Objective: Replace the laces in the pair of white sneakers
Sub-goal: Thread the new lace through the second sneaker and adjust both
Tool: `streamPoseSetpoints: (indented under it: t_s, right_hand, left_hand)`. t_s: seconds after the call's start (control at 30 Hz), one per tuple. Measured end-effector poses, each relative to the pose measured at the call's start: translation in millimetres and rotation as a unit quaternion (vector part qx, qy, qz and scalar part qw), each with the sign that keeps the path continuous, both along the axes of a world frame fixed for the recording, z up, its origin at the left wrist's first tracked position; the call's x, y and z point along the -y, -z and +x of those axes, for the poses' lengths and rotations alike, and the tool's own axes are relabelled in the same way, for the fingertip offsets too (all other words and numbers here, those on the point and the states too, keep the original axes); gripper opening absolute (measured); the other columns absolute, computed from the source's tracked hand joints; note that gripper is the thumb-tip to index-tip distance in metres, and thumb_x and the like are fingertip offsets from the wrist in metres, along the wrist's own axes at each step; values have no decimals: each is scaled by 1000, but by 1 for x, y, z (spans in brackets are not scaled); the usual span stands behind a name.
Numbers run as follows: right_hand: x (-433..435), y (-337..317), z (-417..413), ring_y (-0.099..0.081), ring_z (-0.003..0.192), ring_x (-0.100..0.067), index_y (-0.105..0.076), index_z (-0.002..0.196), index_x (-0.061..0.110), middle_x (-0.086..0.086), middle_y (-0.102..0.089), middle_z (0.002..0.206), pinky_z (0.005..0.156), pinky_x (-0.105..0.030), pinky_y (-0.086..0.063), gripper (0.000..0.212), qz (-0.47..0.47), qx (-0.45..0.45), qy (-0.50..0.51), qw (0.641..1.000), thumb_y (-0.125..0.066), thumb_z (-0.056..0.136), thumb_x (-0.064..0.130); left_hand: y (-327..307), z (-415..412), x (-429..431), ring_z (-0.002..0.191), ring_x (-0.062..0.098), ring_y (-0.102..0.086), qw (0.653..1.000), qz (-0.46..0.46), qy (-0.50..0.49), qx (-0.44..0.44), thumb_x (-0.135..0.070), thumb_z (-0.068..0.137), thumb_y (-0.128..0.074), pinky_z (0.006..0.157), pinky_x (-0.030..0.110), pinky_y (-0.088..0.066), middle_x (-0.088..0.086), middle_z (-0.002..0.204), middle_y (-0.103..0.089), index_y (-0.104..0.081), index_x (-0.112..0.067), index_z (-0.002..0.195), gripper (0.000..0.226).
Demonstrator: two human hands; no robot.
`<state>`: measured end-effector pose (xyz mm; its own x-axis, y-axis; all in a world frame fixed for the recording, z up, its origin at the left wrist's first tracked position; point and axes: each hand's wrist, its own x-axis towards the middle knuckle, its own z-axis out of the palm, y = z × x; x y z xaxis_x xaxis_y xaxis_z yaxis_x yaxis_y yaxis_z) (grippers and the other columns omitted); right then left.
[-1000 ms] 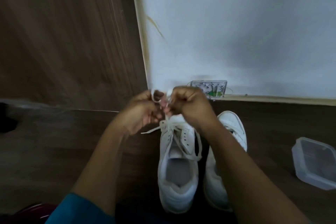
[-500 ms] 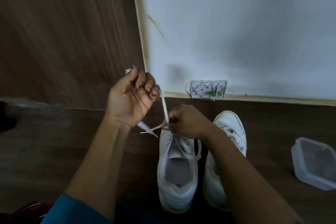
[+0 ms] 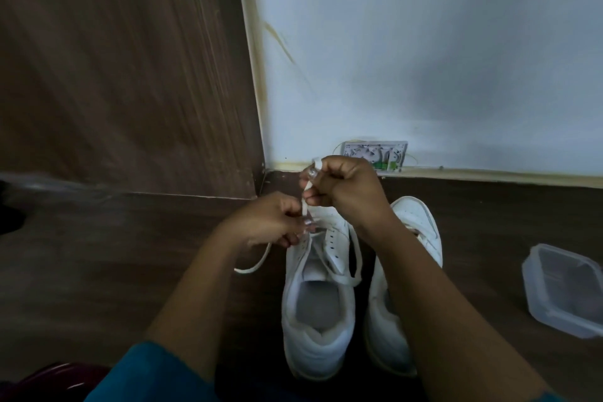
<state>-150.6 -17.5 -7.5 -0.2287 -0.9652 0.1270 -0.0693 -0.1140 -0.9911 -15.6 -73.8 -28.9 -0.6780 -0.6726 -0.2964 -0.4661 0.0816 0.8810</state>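
Two white sneakers stand side by side on the dark wooden floor, toes toward the wall. The left sneaker [image 3: 318, 313] carries a white lace [image 3: 354, 258] through its front eyelets. My left hand [image 3: 267, 220] pinches the lace low at the sneaker's front, and a loose lace end [image 3: 257, 263] trails left over the floor. My right hand [image 3: 346, 188] is raised above the toe and grips a strand of the lace pulled upward. The right sneaker [image 3: 421, 225] is partly hidden behind my right forearm.
A clear plastic container [image 3: 566, 289] lies on the floor at the right. A white wall plate [image 3: 373, 153] with exposed wiring sits at the wall's base. A brown wooden panel [image 3: 124, 75] rises at the left. A dark red object [image 3: 55, 378] shows at the bottom left.
My left hand has come down from its raised position to the sneaker's front. My right hand has risen from the eyelets, pulling a lace strand up.
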Motion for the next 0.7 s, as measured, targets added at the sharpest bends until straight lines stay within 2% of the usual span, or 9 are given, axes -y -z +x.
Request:
streamPoseSetpoints:
  t_s: [0.17, 0.23, 0.27, 0.33, 0.37, 0.47, 0.53, 0.63, 0.7]
  right_hand:
    - [-2, -7, -14, -57, 50, -14, -60, 87, -14, -12, -63, 66, 48, -21, -50, 20, 18, 45, 70, 996, -54, 93, 4]
    - [-4, -7, -21, -62, 55, -22, -65, 85, -6, -16, -65, 67, 56, -29, -56, 17, 59, -76, 61, 993, -59, 91, 10]
    - [-6, -7, -26, -66, 61, -26, -69, 84, 2, -18, -68, 72, 65, -34, -57, 16, 92, -208, 42, 973, -63, 88, 15]
    - [-12, -11, -27, -68, 79, -28, -72, 87, 8, -17, -70, 88, 74, -36, -54, 20, 162, -437, -27, 885, -70, 81, 27]
    - [-15, -12, -25, -67, 84, -26, -71, 89, 7, -14, -69, 94, 72, -32, -52, 25, 179, -483, -65, 855, -72, 79, 30]
    - [-21, -14, -7, -65, 86, -22, -69, 90, 14, -6, -68, 96, 65, -29, -53, 19, 211, -488, -165, 831, -73, 76, 26]
    - [-20, -8, 2, -64, 77, -20, -70, 79, 16, -6, -68, 83, 57, -26, -49, 14, 233, -545, -186, 783, -73, 70, 26]
    - [-21, 0, 9, -59, 83, -22, -53, 61, 14, -7, -52, 72, 61, -26, -43, 28, 255, -582, -147, 758, -75, 63, 30]
    - [-22, 2, 15, -53, 105, -26, -56, 81, 14, -11, -50, 88, 72, -32, -44, 25, 216, -613, -109, 752, -72, 70, 30]
  left_hand:
    - [0, -1, -2, 60, 7, -52, 1000, -27, -11, -11, -11, 98, -46, 54, 14, -44, 1, 66, -58, -63, -11, 72, 31]
    - [0, -2, -1, 64, 10, -53, 997, -11, -52, -58, -13, 98, -46, 58, 19, -44, 0, 66, -61, -63, -14, 66, 36]
    - [-1, -2, 1, 64, 11, -53, 992, 10, -97, -85, -15, 97, -46, 58, 22, -44, -1, 63, -62, -62, -17, 60, 41]
    - [-2, -1, 8, 58, 14, -53, 979, 34, -184, -86, -20, 97, -47, 56, 25, -42, -2, 52, -60, -57, -17, 52, 47]
    - [-4, -1, 10, 53, 14, -52, 976, 24, -208, -52, -23, 97, -47, 55, 25, -41, -2, 46, -57, -55, -15, 53, 45]
    - [0, 2, 12, 37, 9, -49, 972, -92, -161, 145, -37, 92, -52, 50, 22, -36, -3, 38, -52, -56, -10, 53, 48]
    - [5, 2, 15, 45, 15, -51, 961, -175, -109, 184, -39, 87, -61, 53, 25, -37, -2, 43, -51, -55, -14, 54, 42]
    - [7, -6, 13, 75, 24, -58, 970, -218, -91, 51, -8, 81, -67, 69, 38, -47, 1, 74, -58, -53, -27, 73, 25]
    - [2, -14, 7, 82, 22, -61, 978, -199, -47, -40, 10, 81, -55, 78, 38, -49, 5, 83, -63, -58, -26, 77, 36]
